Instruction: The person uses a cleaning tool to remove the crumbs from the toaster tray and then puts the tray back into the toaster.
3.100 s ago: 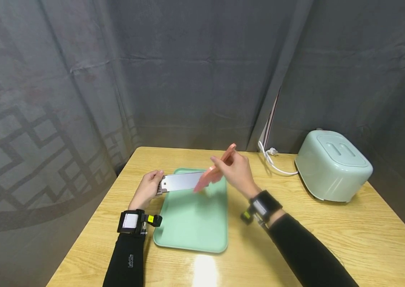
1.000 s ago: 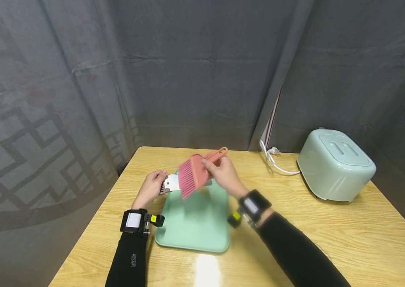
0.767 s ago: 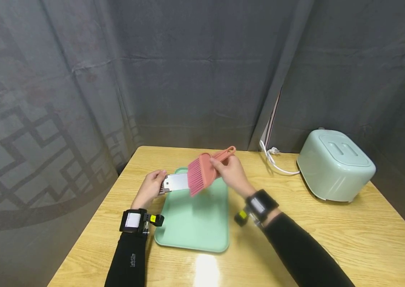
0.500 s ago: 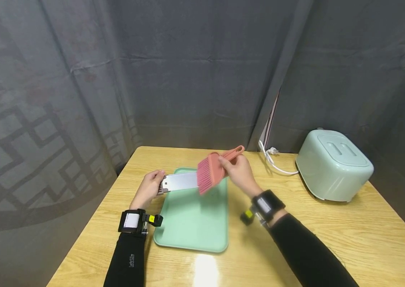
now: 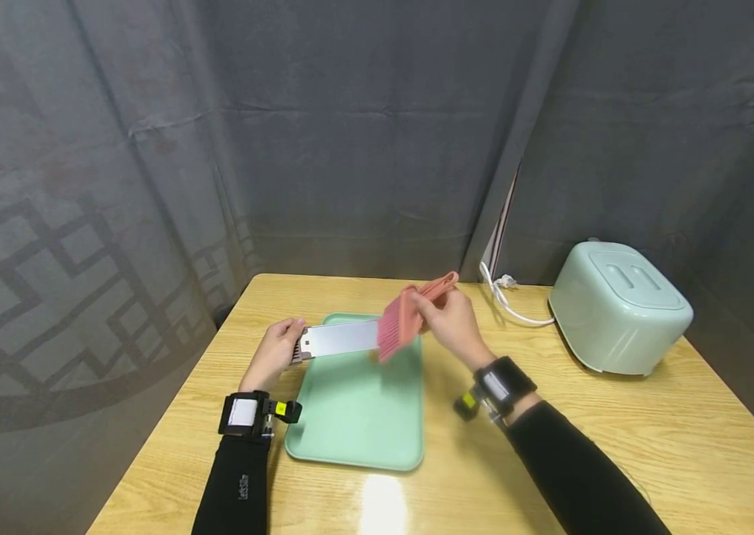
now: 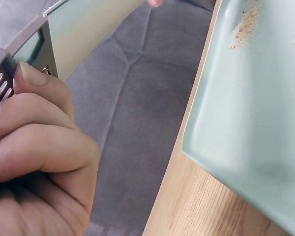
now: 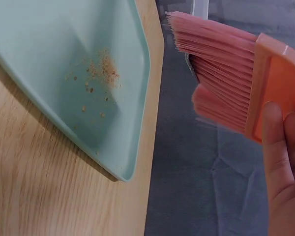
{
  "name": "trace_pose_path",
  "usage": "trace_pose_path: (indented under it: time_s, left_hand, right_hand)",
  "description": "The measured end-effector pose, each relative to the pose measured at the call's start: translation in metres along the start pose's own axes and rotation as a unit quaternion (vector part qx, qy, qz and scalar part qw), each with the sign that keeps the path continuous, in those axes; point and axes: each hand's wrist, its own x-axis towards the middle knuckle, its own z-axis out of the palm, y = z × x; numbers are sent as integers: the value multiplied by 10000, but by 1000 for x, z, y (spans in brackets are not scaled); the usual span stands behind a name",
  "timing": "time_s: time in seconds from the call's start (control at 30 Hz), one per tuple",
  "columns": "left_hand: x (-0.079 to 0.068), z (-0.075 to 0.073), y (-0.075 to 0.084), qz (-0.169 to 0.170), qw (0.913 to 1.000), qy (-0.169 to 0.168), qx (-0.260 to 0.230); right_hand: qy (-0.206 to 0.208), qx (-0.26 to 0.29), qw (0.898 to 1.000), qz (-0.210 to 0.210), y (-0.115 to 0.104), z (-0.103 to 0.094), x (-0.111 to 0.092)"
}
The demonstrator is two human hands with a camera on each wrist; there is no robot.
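One coral plastic brush (image 5: 410, 315), pink bristles (image 7: 219, 46) splayed, pinched in right hand (image 5: 453, 325), one flat silvery rectangular panel (image 5: 342, 339), gripped in left hand (image 5: 275, 349)

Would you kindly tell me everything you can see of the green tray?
The tray is pale green, smooth and plastic-looking, rectangular, with rounded corners and a low raised rim. It lies flat on the wooden table. Brown crumbs form a patch toward its far end. In the head view, the metal plate and brush hide part of that end.
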Motion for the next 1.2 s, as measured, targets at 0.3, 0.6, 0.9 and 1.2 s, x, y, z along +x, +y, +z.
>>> trace_pose_path:
  time_s: [0.3,0.6,0.9,1.2]
  left_hand:
    - [0,1,0,32,10000,12,67]
    - [0,0,-1,-15,10000,33,34]
    - [3,-1,-2,-58,9999,70,98]
    - [2,1,-1,46,9996,167,236]
  right_hand:
    - [80,-192,9990,-394,-3,4,-4]
    - [265,-272,9989,-258,-4,5,-7]
    - [340,-290,9990,-29,-6,4,-7]
    - [471,-204,9987,75,-4,4,-8]
